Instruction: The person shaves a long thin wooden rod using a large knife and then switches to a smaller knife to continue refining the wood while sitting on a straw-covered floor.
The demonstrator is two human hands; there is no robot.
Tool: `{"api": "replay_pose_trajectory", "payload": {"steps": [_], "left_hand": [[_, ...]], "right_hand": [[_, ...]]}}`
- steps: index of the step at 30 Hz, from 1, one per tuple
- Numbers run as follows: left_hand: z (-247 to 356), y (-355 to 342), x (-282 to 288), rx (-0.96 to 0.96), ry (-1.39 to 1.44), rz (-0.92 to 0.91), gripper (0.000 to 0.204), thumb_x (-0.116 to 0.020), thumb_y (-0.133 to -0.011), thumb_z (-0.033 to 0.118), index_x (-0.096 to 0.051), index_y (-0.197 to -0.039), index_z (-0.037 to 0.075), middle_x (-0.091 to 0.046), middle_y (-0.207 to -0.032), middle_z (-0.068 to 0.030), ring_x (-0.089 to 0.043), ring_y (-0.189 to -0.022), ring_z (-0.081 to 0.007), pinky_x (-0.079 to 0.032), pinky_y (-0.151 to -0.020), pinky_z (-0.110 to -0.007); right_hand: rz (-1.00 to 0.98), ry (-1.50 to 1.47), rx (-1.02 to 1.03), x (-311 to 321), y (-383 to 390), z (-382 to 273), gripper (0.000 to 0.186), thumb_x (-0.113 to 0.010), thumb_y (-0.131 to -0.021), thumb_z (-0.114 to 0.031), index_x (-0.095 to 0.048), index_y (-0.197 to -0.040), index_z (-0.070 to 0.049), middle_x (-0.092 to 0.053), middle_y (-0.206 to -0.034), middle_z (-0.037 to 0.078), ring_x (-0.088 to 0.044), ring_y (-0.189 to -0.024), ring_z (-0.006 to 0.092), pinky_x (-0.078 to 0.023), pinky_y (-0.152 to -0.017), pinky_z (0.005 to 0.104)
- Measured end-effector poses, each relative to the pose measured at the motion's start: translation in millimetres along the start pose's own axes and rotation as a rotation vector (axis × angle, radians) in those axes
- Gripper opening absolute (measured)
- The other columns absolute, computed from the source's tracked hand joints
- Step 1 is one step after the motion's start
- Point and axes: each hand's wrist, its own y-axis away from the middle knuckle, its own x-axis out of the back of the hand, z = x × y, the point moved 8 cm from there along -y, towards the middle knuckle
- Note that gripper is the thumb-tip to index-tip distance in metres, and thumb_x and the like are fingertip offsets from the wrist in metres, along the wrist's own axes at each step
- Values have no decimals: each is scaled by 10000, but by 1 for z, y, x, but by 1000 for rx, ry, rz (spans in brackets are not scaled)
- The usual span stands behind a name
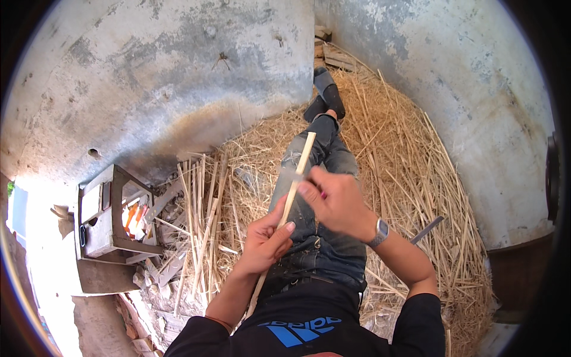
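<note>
A long pale strip of split wood or bamboo (304, 153) slants over my lap, its far end above my shins and its near end by my left forearm. My left hand (264, 241) is closed around its middle, thumb on top. In my closed right hand (338, 199) is a knife (289, 174); its short grey blade, blurred by motion, lies across the strip just beyond my left fingers. Only a bit of pinkish handle shows between the right fingers. My legs (318, 232) stretch out under the strip, ankles crossed.
Straw-like shavings (410, 160) cover the floor around my legs. Several long strips (202, 220) stand at the left, beside a worn wooden box frame (113, 220). A flat grey metal piece (427, 229) lies to the right. Concrete walls (196, 59) rise ahead and to both sides.
</note>
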Motion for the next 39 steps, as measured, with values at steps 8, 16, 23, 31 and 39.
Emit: {"api": "replay_pose_trajectory", "payload": {"steps": [8, 16, 23, 31, 39], "left_hand": [[-12, 13, 2, 34, -196, 111, 583, -551, -1042, -3, -372, -1593, 59, -429, -680, 93, -350, -528, -1, -265, -473, -207], [-14, 19, 3, 22, -203, 110, 582, -557, -1034, -9, -379, -1586, 43, -480, -731, 70, -361, -525, -9, -274, -469, -208], [9, 13, -13, -35, -196, 67, 552, -550, -1055, 26, -392, -1583, 57, -468, -694, 79, -361, -524, -4, -269, -467, -202], [-8, -12, -4, -64, -229, 116, 544, -494, -1095, 125, -327, -1606, 48, -584, -753, 12, -449, -537, -20, -352, -487, -181], [-60, 37, 27, 144, -223, -80, 551, -469, -1102, 132, -288, -1615, 44, -645, -782, -104, -481, -475, -63, -411, -472, -172]], "right_hand": [[41, 450, 102, 10, -8, 12, 365, -588, -1010, -405, -590, -831, -87, -609, -572, 120, -643, -515, 348, -478, -462, 464], [9, 385, 54, 18, -24, 31, 376, -562, -1037, -375, -580, -816, -72, -577, -563, 139, -612, -513, 333, -452, -483, 459], [234, -367, -203, 62, -26, 86, 310, -592, -1049, -288, -662, -883, -36, -420, -593, -39, -362, -570, 40, -291, -514, 254], [14, -434, -166, 7, -18, 46, 202, -707, -978, -197, -674, -906, -12, -500, -650, -73, -388, -593, 5, -301, -521, 228], [234, -298, -228, 60, -21, 63, 175, -630, -1024, -193, -631, -995, -20, -551, -651, 5, -462, -561, 79, -357, -532, 274]]}}
